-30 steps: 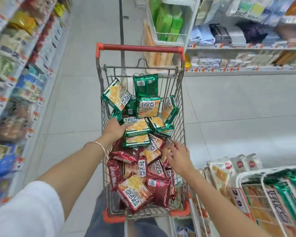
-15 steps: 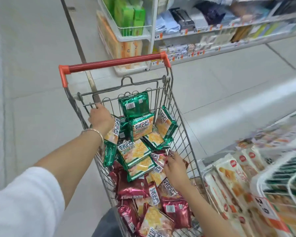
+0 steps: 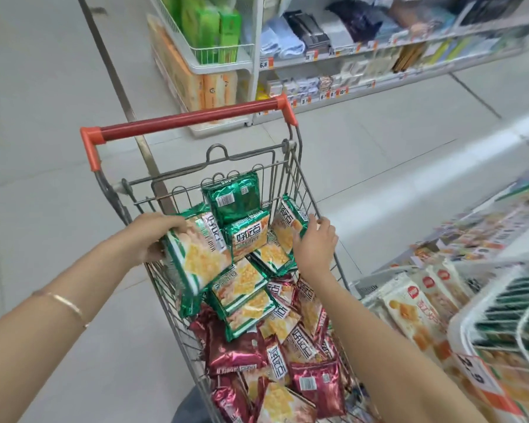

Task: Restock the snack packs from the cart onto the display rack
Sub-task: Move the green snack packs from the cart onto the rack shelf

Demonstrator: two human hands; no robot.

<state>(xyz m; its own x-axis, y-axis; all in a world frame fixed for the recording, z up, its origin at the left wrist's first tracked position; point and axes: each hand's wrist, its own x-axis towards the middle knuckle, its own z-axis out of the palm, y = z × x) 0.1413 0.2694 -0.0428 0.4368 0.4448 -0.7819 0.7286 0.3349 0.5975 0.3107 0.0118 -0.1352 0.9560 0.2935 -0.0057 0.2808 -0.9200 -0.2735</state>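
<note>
My left hand [image 3: 153, 236] wraps its fingers [image 3: 177, 223] round a green snack pack [image 3: 197, 261], held raised at the cart's [image 3: 190, 117] left rim to clear the pile [image 3: 248, 288]. My right hand [image 3: 315, 245] curls at a second green pack [image 3: 289, 219] against the cart's right wall. Whether it grips, I cannot tell.

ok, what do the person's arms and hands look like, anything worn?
The left hand and right hand are bare, with no gloves. A thin gold-coloured metal bangle circles the left wrist. Both forearms are uncovered, with no sleeve in view. The right wrist shows no watch or band. I cannot tell whether any rings are worn.
</note>
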